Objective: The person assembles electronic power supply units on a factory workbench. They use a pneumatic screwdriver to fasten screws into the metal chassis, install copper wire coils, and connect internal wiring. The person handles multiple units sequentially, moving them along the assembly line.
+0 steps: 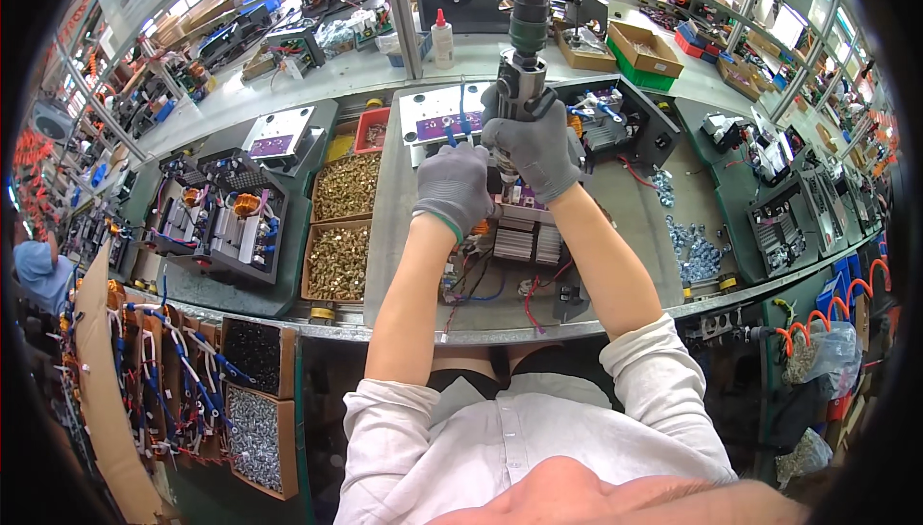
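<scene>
My right hand (540, 145), in a grey glove, is wrapped round an upright power screwdriver (527, 30) with a dark green and black body. The tool's lower end is above an opened electronic unit (527, 237) with silver heat sinks and wires; its tip is mostly hidden by my hands. My left hand (452, 188), also gloved in grey, is closed low beside the tool, over the unit. What its fingers hold, if anything, is hidden. Just beyond it, blue cables (466, 116) rise beside a white metal plate (428, 107) with a purple board.
Bins of brass fasteners (338, 261) and a red bin (372, 129) stand left of the work mat (389, 280). Loose silver nuts (694, 251) lie to the right. Other opened units (226, 212) sit on both sides. A white bottle (441, 42) stands behind, near a metal post (402, 20).
</scene>
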`<state>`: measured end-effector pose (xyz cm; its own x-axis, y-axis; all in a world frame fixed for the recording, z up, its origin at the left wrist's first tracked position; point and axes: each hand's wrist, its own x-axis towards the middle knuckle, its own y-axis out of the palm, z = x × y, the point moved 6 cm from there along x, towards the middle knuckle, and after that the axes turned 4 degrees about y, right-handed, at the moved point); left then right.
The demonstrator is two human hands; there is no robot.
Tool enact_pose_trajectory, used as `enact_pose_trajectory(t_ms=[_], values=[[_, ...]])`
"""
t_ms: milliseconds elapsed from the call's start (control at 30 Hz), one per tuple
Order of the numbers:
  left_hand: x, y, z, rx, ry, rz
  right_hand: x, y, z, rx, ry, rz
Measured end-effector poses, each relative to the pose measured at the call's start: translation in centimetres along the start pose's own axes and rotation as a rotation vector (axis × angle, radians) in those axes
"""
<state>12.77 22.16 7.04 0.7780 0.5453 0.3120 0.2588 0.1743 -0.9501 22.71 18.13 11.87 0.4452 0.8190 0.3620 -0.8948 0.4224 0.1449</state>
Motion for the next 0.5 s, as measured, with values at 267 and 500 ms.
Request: enact_pose_trajectory(t_ms=[267,500], values=[[-0.1,-0.1,-0.1,0.005,-0.022,-0.002,0.6,-0.5,-0.5,-0.1,-0.032,-0.024],[-0.3,-0.7,-0.3,-0.015,-0.095,-0.012,0.6,0.3,-0.5,-0.22,-0.12,-0.045]])
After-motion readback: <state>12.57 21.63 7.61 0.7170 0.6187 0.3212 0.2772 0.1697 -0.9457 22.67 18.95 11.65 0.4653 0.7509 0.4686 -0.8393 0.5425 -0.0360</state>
